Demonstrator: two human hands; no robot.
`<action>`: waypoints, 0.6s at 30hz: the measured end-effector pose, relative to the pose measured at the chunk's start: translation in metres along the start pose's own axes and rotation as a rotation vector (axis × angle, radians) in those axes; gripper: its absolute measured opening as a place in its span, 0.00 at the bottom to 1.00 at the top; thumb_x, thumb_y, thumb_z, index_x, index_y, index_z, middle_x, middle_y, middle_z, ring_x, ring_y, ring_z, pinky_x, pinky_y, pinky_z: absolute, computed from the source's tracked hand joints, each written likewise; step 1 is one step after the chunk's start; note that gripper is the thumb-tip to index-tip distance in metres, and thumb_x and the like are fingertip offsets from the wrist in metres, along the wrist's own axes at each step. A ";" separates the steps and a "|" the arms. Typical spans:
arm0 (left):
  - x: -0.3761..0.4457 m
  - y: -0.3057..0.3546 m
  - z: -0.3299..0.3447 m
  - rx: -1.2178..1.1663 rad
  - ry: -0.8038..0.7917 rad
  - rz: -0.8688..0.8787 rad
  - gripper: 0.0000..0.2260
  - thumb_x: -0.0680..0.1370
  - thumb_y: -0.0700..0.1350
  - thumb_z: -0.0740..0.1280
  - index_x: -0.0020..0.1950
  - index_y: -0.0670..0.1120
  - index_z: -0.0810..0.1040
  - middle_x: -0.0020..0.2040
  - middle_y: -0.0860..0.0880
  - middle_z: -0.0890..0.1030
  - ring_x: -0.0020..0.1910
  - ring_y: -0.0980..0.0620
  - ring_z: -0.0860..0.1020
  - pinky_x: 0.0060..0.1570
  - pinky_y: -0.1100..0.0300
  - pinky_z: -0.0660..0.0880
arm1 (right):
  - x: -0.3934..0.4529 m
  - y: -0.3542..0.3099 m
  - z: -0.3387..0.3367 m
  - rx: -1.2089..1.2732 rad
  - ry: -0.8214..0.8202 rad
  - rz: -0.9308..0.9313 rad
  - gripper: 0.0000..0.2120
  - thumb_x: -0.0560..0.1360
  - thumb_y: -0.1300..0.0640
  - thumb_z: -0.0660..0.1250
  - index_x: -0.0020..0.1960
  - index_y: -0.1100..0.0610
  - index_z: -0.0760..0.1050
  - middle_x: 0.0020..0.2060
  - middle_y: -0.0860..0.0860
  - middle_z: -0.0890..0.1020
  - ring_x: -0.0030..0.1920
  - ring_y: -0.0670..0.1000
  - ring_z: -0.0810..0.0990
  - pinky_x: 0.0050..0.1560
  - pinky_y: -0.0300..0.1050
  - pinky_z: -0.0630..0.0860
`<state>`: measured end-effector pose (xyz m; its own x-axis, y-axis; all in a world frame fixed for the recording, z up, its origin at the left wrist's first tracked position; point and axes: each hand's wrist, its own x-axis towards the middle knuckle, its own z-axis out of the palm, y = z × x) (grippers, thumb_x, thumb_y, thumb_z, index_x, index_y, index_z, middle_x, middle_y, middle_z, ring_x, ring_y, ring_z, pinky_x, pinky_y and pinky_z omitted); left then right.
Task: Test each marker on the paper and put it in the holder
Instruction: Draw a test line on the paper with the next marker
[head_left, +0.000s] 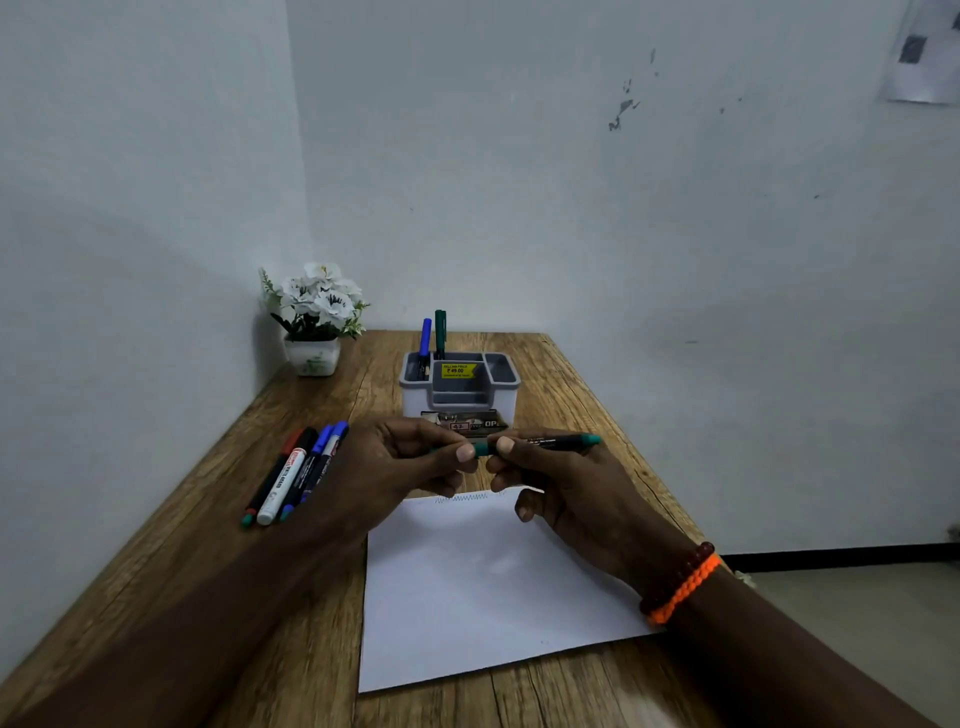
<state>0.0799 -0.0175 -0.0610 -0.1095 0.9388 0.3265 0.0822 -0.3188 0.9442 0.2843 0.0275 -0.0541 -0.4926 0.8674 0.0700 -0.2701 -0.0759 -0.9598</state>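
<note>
Both hands hold 1 green marker (550, 442) level above the paper's (483, 587) far edge, just in front of the holder (460, 387). Left hand (400, 467) pinches the cap end, right hand (550, 483) grips the barrel: likely capping or uncapping, cannot tell which. 2 markers (432, 338) stand in the holder; 4 untested markers (296, 475) lie left of the paper.

Wooden table (561, 384) in a corner of scuffed, perhaps pale-blue walls (571, 182).
</note>
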 end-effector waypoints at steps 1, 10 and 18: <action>0.000 0.002 0.000 0.001 0.000 0.008 0.10 0.69 0.40 0.76 0.49 0.40 0.86 0.42 0.39 0.87 0.36 0.47 0.85 0.38 0.59 0.83 | 0.001 -0.001 0.001 -0.014 -0.002 -0.004 0.19 0.68 0.59 0.76 0.56 0.66 0.83 0.41 0.61 0.86 0.38 0.53 0.85 0.27 0.41 0.78; 0.003 0.001 -0.010 0.073 0.034 0.094 0.13 0.72 0.40 0.76 0.57 0.42 0.83 0.48 0.44 0.88 0.42 0.44 0.86 0.44 0.52 0.84 | 0.004 -0.006 -0.014 -0.299 0.015 -0.167 0.04 0.75 0.64 0.76 0.48 0.64 0.87 0.36 0.58 0.84 0.33 0.53 0.78 0.26 0.43 0.73; 0.009 -0.006 -0.004 0.104 0.139 0.172 0.21 0.73 0.46 0.75 0.65 0.48 0.78 0.41 0.43 0.87 0.36 0.47 0.84 0.41 0.52 0.83 | -0.002 -0.004 0.000 -0.640 -0.095 -0.118 0.10 0.76 0.55 0.77 0.48 0.63 0.87 0.40 0.54 0.89 0.36 0.51 0.86 0.36 0.46 0.82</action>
<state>0.0742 -0.0078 -0.0635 -0.2200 0.8426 0.4916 0.2117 -0.4507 0.8672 0.2867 0.0259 -0.0507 -0.5687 0.8026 0.1799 0.2041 0.3496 -0.9144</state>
